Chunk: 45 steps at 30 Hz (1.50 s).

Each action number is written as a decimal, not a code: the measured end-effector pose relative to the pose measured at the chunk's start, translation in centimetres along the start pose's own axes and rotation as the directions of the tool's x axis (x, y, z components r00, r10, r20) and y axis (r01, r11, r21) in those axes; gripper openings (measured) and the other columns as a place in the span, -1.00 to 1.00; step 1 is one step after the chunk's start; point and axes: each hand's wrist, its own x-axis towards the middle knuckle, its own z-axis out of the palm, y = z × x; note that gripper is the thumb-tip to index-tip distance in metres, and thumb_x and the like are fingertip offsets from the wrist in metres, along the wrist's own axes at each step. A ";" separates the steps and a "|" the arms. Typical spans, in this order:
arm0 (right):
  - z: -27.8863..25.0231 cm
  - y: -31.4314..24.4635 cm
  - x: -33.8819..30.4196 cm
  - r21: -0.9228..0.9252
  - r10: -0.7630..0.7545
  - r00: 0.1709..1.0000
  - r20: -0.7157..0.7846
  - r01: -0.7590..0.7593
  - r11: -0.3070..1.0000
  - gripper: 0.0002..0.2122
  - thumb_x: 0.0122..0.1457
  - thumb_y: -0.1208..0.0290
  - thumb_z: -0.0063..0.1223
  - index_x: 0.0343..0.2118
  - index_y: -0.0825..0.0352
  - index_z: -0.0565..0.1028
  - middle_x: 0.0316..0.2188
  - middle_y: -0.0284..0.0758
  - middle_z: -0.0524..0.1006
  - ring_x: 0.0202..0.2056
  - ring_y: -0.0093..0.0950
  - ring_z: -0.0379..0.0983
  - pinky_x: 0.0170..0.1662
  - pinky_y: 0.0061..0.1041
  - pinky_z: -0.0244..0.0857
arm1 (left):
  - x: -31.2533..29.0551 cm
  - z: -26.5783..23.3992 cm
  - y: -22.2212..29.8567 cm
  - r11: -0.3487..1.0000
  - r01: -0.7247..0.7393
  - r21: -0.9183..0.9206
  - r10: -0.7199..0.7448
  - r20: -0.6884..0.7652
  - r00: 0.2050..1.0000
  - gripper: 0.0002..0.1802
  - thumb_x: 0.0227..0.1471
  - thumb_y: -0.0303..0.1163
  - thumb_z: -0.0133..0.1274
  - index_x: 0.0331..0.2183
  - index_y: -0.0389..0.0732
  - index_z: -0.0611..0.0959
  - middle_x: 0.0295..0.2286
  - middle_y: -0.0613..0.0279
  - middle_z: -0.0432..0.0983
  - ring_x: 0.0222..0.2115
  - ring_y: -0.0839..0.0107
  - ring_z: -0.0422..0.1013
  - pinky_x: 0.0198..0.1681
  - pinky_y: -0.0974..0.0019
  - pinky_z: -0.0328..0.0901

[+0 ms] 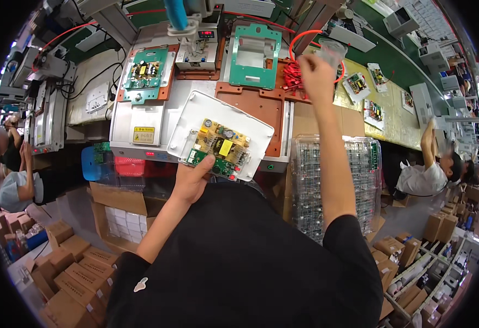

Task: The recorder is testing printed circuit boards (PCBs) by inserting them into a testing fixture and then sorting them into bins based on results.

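My left hand [193, 177] grips the near edge of a white plastic housing [187, 117], tilted in front of my chest. A circuit board [226, 145] with a yellow transformer and a green strip lies in it, and my left thumb presses on the board's near edge. Farther off to the right, my right hand [317, 76] is stretched out beside a heap of red wire leads [293, 76]. Its fingers are curled together and slightly blurred; what they hold, if anything, is hidden. An orange-red hose [297, 39] loops around that hand, and a clear plastic bag [333, 50] lies just beyond it.
A green fixture [144, 76] holding another board sits at the back left; an empty green frame [255, 57] stands at centre. Clear trays [335, 180] of boards are stacked at right. White-cased boards [355, 85] lie on the right bench. A person [428, 175] works at far right.
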 end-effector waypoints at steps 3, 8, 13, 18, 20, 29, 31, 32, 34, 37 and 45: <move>0.7 9.2 2.9 -0.439 0.118 0.993 -0.003 -0.107 0.892 -0.74 0.10 0.25 0.19 -0.28 0.36 0.62 -0.37 -0.08 0.62 -0.31 -0.10 0.57 -0.21 -0.24 0.42 | 0.3 -0.1 -0.6 0.998 -0.028 -0.051 0.027 -0.024 0.999 -0.39 0.19 -0.46 0.04 0.21 -0.24 0.23 0.08 0.12 0.35 0.06 0.26 0.38 0.08 0.14 0.37; 1.1 10.0 3.1 -0.455 0.193 0.977 0.086 -0.134 0.881 -0.73 0.09 0.22 0.19 -0.34 0.36 0.62 -0.39 -0.07 0.61 -0.26 -0.11 0.56 -0.18 -0.21 0.40 | -0.6 0.3 0.1 0.992 -0.082 -0.092 0.074 -0.082 0.994 -0.35 0.16 -0.47 0.09 0.22 -0.25 0.23 0.10 0.11 0.33 0.09 0.27 0.34 0.13 0.15 0.31; -1.2 8.6 4.2 -0.155 -0.021 0.999 -0.036 0.015 0.988 -0.82 0.17 0.36 0.12 -0.26 0.35 0.58 -0.45 -0.12 0.60 -0.39 -0.29 0.59 -0.26 -0.34 0.41 | -0.3 0.0 0.4 0.975 -0.183 -0.127 0.162 -0.162 0.973 -0.32 0.14 -0.50 0.11 0.22 -0.26 0.22 0.10 0.12 0.32 0.10 0.27 0.33 0.14 0.17 0.29; -7.4 0.3 3.1 0.307 -0.129 0.987 -0.097 0.153 0.939 -0.78 0.30 0.52 -0.02 -0.02 0.34 0.49 -0.43 -0.40 0.52 -0.48 -0.67 0.42 -0.40 -0.65 0.33 | 2.3 1.1 1.5 0.927 -0.355 -0.124 0.335 -0.158 0.929 -0.41 0.10 -0.59 0.11 0.16 -0.24 0.34 0.04 0.23 0.37 0.04 0.38 0.34 0.10 0.26 0.27; -8.3 -1.2 2.4 0.491 -0.163 0.984 -0.065 0.174 0.854 -0.79 0.32 0.51 -0.04 -0.02 0.35 0.48 -0.41 -0.43 0.48 -0.47 -0.72 0.35 -0.42 -0.71 0.28 | 3.4 1.8 2.6 0.914 -0.405 0.020 0.404 -0.110 0.908 -0.44 0.10 -0.55 0.14 0.13 -0.26 0.36 0.01 0.24 0.39 0.01 0.42 0.34 0.11 0.30 0.25; -3.5 -13.7 -6.2 0.222 -0.418 0.890 0.180 0.377 0.899 -0.90 0.20 0.54 0.11 -0.25 0.39 0.58 -0.53 -0.34 0.45 -0.52 -0.56 0.32 -0.45 -0.55 0.20 | 3.8 2.2 3.6 0.871 -0.484 0.088 0.491 -0.103 0.865 -0.52 0.07 -0.52 0.18 0.04 -0.29 0.45 -0.10 0.24 0.47 -0.10 0.42 0.42 0.02 0.32 0.32; -2.7 -14.8 -7.2 0.212 -0.411 0.904 0.115 0.382 0.900 -0.92 0.16 0.54 0.15 -0.30 0.40 0.58 -0.58 -0.31 0.41 -0.56 -0.53 0.31 -0.48 -0.55 0.18 | 3.7 2.3 3.8 0.844 -0.519 0.132 0.532 -0.092 0.842 -0.52 0.05 -0.53 0.20 0.02 -0.30 0.46 -0.12 0.23 0.48 -0.11 0.42 0.42 0.01 0.32 0.33; -2.5 -15.3 -7.5 0.209 -0.400 0.910 0.109 0.373 0.904 -0.93 0.15 0.55 0.16 -0.31 0.40 0.58 -0.60 -0.31 0.41 -0.58 -0.53 0.30 -0.49 -0.55 0.17 | 3.4 2.3 3.9 0.796 -0.563 0.223 0.589 -0.068 0.806 -0.53 0.03 -0.55 0.21 0.00 -0.32 0.48 -0.12 0.22 0.49 -0.11 0.42 0.43 0.01 0.31 0.33; -2.3 -16.3 -7.7 0.200 -0.397 0.914 0.088 0.374 0.906 -0.94 0.13 0.56 0.19 -0.35 0.41 0.59 -0.65 -0.32 0.39 -0.64 -0.53 0.27 -0.53 -0.55 0.15 | 3.0 2.6 4.0 0.706 -0.634 0.316 0.673 -0.022 0.739 -0.52 0.01 -0.59 0.21 0.00 -0.35 0.48 -0.12 0.16 0.51 -0.11 0.38 0.45 0.00 0.29 0.34; -1.8 -16.7 -8.2 0.229 -0.430 0.902 0.042 0.411 0.883 -0.94 0.13 0.56 0.19 -0.36 0.43 0.59 -0.64 -0.31 0.43 -0.63 -0.55 0.28 -0.53 -0.56 0.15 | 2.2 3.0 4.7 0.483 -0.703 0.522 0.767 0.135 0.628 -0.50 -0.01 -0.59 0.22 0.00 -0.35 0.47 -0.14 0.17 0.49 -0.12 0.35 0.43 0.00 0.27 0.31; -1.2 -16.9 -9.2 0.347 -0.277 0.953 0.122 0.221 0.911 -0.91 0.17 0.55 0.16 -0.33 0.47 0.60 -0.65 -0.41 0.44 -0.62 -0.71 0.28 -0.55 -0.64 0.10 | 0.8 2.1 4.1 0.292 -0.609 0.738 0.708 0.260 0.656 -0.51 0.02 -0.43 0.22 0.02 -0.25 0.53 -0.07 0.06 0.52 -0.09 0.14 0.49 -0.04 0.21 0.38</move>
